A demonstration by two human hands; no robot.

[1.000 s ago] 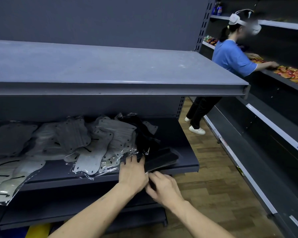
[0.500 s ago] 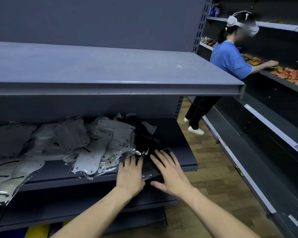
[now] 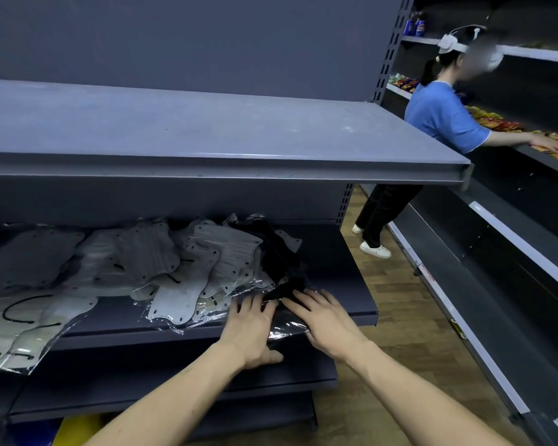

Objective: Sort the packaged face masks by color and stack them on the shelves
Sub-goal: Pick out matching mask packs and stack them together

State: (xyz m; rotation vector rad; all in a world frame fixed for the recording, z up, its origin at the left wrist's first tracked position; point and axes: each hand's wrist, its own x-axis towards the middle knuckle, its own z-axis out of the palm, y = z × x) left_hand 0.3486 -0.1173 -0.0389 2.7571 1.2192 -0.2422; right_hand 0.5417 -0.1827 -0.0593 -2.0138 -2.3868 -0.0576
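low in the middle of the frame both hands lie flat on the black mask packet (image 3: 285, 325) at the front lip of the middle shelf (image 3: 342, 278): the left hand (image 3: 250, 326) presses its left end with fingers straight, thumb hanging below the shelf edge, and the right hand (image 3: 324, 320) presses its right end with fingers spread, neither curled round anything. the step in hand looks like settling the black packets into their own pile at the right end of the shelf. the next move probably calls for squaring this glossy packet so it does not slide off the edge, then reaching left for another. just behind the hands, a crumpled heap of black masks (image 3: 271, 249) sits against the white mask packets (image 3: 187, 275), which overlap in a loose spread across the centre and left of the frame; a few overhang the shelf front at lower left, and their slippery film could drag neighbours along. above, the upper shelf (image 3: 207, 133) is bare. at upper right a person in a blue shirt (image 3: 442, 117) works at the opposite shelving, well apart.
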